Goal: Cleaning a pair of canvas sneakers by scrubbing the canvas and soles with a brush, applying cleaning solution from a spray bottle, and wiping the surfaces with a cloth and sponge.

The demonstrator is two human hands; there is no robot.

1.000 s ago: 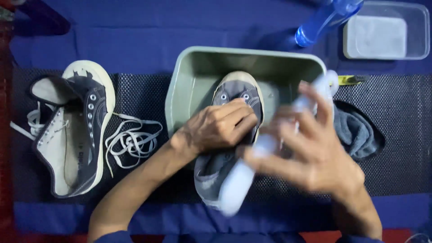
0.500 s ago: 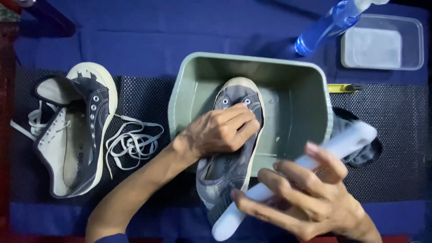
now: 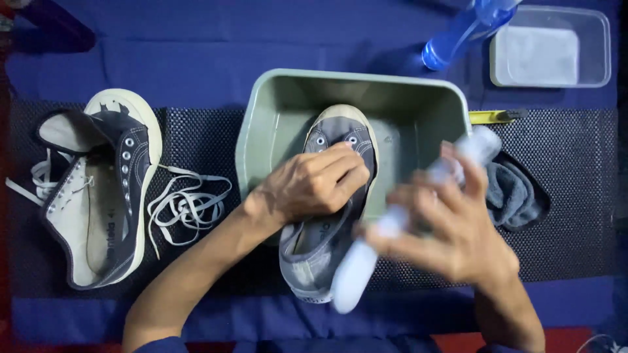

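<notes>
We see the left hand (image 3: 314, 189) lying curled over the top of a grey canvas sneaker with a cream rubber toe cap and metal eyelets (image 3: 330, 202), its fingers pressed down on the cloth upper and gripping it. The sneaker rests tilted, toe inside a sage-green rectangular plastic tub (image 3: 261, 124) and heel hanging over the tub's near rim. The right hand (image 3: 458, 229) is wrapped around a long, smooth white cylindrical bottle (image 3: 356, 274), held slantwise just beside the sneaker's heel; motion blur softens both, so we cannot tell the bottle's cap or finish. The tub stands on a black mesh-textured mat (image 3: 575, 196) spread over a deep blue cloth on the worktop (image 3: 163, 59). To the left on the mat lies the second grey canvas sneaker (image 3: 98, 189), unlaced, tongue folded open, with a loose tangle of white flat laces (image 3: 186, 206) beside it. Right of the tub sits a crumpled grey cloth (image 3: 513, 193), and farther back a translucent blue plastic spray bottle (image 3: 458, 36) and a clear lidded rectangular plastic box (image 3: 549, 46).
</notes>
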